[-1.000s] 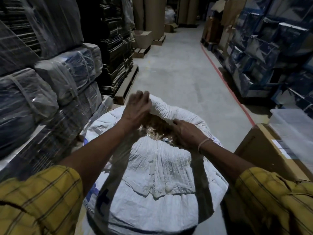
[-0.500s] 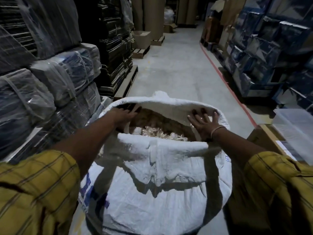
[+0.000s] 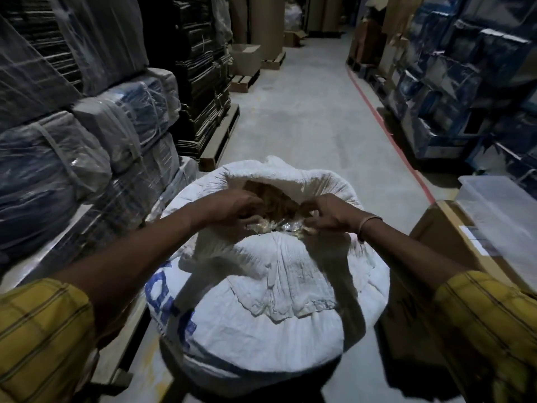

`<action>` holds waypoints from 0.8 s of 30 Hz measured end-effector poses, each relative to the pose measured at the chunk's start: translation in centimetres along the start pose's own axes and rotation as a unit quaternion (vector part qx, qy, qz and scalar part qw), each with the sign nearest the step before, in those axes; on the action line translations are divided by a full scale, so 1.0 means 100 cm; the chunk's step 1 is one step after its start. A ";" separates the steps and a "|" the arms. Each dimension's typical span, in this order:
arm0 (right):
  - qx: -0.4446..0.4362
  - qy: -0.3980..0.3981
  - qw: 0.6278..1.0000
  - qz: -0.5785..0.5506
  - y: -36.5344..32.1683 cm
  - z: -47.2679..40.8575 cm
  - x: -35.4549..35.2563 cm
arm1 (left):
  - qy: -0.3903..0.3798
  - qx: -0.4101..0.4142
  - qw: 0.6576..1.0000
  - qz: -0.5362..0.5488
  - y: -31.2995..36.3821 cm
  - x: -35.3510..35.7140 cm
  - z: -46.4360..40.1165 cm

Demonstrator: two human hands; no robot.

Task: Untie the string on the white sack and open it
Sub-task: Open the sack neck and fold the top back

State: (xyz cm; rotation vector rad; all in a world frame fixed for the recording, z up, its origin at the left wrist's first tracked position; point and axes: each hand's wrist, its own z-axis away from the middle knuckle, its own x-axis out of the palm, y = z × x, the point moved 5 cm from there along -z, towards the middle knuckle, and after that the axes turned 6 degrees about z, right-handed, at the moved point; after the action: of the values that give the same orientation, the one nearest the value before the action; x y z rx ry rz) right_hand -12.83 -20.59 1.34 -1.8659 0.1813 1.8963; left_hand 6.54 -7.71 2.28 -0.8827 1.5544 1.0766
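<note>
A big white woven sack [image 3: 270, 309] with blue print stands on the floor right in front of me. Its mouth is open, and brownish contents [image 3: 276, 199] in a clear plastic liner show inside. My left hand [image 3: 235, 207] and my right hand [image 3: 328, 212] are both down at the near rim of the mouth, fingers curled into the liner and the gathered sack cloth. The two hands are close together, about a hand's width apart. No string is visible.
Plastic-wrapped bundles [image 3: 72, 158] are stacked on pallets close on my left. A cardboard box [image 3: 447, 245] with a clear plastic bin [image 3: 505, 205] on it stands at my right. A concrete aisle [image 3: 305, 112] with a red line runs ahead between stacked goods.
The hands had spread the sack mouth wide apart half a second ago. Now they have come back together at the near rim, and the mouth looks narrower.
</note>
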 end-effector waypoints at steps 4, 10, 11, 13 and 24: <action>-0.005 -0.131 0.991 0.029 -0.036 0.029 0.018 | -0.083 -0.026 0.996 0.024 0.023 0.031 0.018; 0.004 -0.039 0.979 0.201 -0.057 0.048 0.049 | -0.106 -0.097 0.987 -0.070 0.055 0.064 0.018; -0.016 0.020 0.975 0.222 -0.063 0.053 0.047 | -0.064 -0.069 0.992 -0.088 0.063 0.059 0.019; -0.040 0.134 0.958 0.249 -0.071 0.069 0.041 | 0.027 -0.047 0.986 -0.156 0.075 0.042 0.024; -0.171 0.085 0.915 0.355 -0.079 0.117 0.083 | 0.039 0.049 0.984 -0.166 0.103 0.059 0.083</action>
State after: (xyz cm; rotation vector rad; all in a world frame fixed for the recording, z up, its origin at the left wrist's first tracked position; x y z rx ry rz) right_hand -19.92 -6.89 -4.12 -2.4339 0.7104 2.3356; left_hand -1.54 3.46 -2.10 -1.0819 1.4476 0.7286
